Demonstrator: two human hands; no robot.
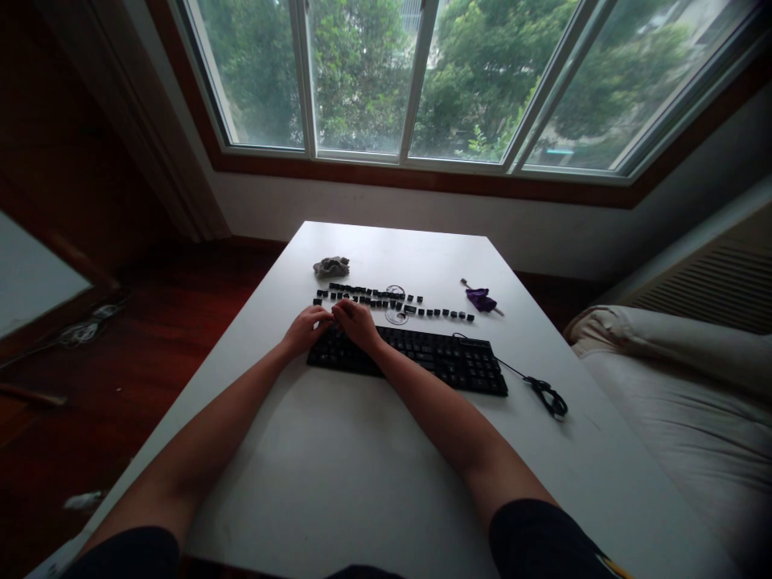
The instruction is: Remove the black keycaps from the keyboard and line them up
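A black keyboard lies across the white table. Both my hands rest together over its left end. My left hand has its fingers curled down near the top-left keys. My right hand touches it, fingers bent and pressed close; what they hold, if anything, is too small to make out. Just beyond the hands, several loose black keycaps lie in rows on the table. A thin wire ring tool lies among them.
A crumpled grey cloth sits behind the keycaps. A purple brush-like tool lies at the right. The keyboard's cable coils near the right edge. A cushioned seat stands to the right, a window ahead.
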